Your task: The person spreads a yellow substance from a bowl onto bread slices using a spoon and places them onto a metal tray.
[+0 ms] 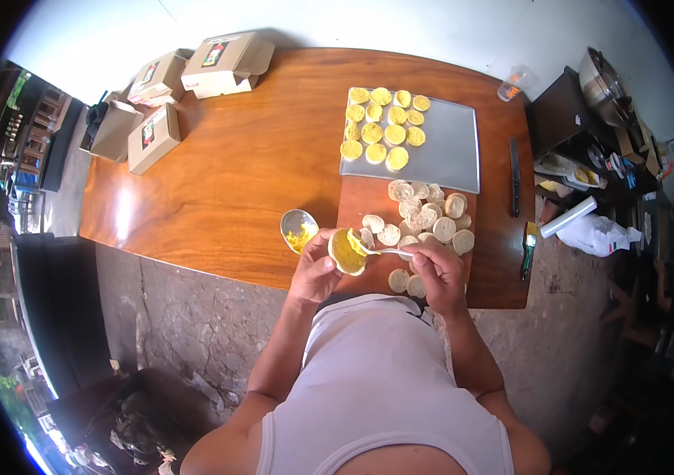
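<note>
Near the table's front edge, my left hand is closed around the rim of a round bread slice whose upper face is coated with yellow spread. My right hand grips a spoon, its tip touching the spread on that slice. Just behind my left hand stands a metal bowl with yellow spread inside. Plain bread slices lie in a loose pile on a reddish-brown board. Beyond them, rows of yellow-coated slices cover the left part of a metal tray.
Cardboard boxes stand at the table's back left. On the right side lie a black knife and a green-handled brush. A clear cup is at the back right corner. Past the right edge is a dark shelf holding a metal pot.
</note>
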Tool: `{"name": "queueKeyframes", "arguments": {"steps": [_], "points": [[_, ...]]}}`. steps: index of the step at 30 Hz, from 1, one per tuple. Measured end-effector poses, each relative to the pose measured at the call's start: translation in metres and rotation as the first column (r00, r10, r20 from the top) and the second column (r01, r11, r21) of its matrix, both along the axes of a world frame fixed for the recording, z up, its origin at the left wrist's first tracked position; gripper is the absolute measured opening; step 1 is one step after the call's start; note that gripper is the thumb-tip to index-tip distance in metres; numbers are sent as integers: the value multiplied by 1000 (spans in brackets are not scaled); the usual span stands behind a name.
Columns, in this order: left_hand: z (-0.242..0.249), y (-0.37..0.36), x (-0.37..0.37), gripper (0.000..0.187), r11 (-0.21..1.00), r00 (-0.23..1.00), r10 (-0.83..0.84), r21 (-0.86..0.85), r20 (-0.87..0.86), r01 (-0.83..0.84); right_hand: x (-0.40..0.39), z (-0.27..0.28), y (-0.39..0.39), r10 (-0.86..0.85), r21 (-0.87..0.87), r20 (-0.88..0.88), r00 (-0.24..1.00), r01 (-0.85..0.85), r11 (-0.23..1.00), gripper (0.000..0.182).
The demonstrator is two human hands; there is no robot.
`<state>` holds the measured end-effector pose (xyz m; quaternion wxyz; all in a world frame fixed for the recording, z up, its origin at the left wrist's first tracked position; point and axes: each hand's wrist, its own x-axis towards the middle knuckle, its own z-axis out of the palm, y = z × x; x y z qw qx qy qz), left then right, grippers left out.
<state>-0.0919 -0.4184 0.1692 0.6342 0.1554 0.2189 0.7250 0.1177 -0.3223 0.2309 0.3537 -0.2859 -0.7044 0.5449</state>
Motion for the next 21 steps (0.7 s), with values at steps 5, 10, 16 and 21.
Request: {"name": "queueKeyframes", "arguments": {"steps": [5,10,16,21], "points": [[-1,1,-1,45,1000,998,24,-5,-60,-24,-6,18,1,7,342,100,995,-41,939,15],[-4,-1,-6,46,1000,997,-1,8,-78,2,1,12,0,71,-24,-9,997,-71,997,17],[2,-2,-4,44,992,995,-91,90,28,88,3,-8,6,-22,-698,-376,926,-268,664,20],[4,-3,3,45,972,968,-211,134,136,193,3,-24,11,12,-783,-528,849,-493,379,19]]}}
